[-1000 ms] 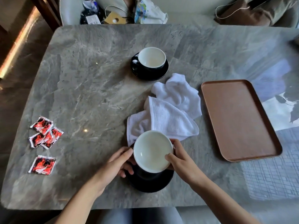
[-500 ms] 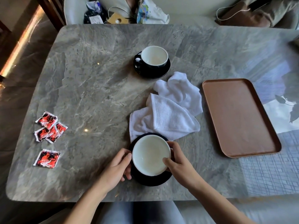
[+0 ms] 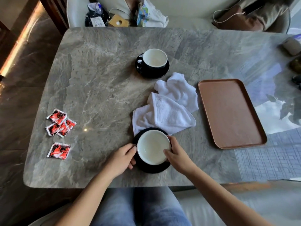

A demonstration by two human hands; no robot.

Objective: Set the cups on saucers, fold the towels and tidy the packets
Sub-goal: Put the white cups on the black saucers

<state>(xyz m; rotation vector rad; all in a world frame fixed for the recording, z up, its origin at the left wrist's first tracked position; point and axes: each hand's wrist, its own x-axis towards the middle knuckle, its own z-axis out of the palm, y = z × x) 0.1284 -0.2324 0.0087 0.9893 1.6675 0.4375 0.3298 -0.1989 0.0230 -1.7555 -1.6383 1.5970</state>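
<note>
A cup (image 3: pixel 153 146), white inside and dark outside, rests on a black saucer (image 3: pixel 152 168) near the table's front edge. My left hand (image 3: pixel 121 158) curls round the cup's left side and my right hand (image 3: pixel 176 154) grips its right rim. A second cup (image 3: pixel 154 58) stands on its own black saucer (image 3: pixel 152 71) farther back. Crumpled white towels (image 3: pixel 169 105) lie between the two cups, touching the near saucer. Several red packets (image 3: pixel 59 123) lie scattered at the left, one packet (image 3: pixel 59 150) apart from the others.
A brown tray (image 3: pixel 231 113) lies on the marble table (image 3: pixel 97 82) to the right of the towels. Bags and clutter (image 3: pixel 123 15) sit on a seat behind the table. Small objects (image 3: pixel 293 51) are at the far right edge.
The cup came down from above the saucer and now sits centred on it. Both hands stayed on the cup. The camera view shifted, so the table looks farther away.
</note>
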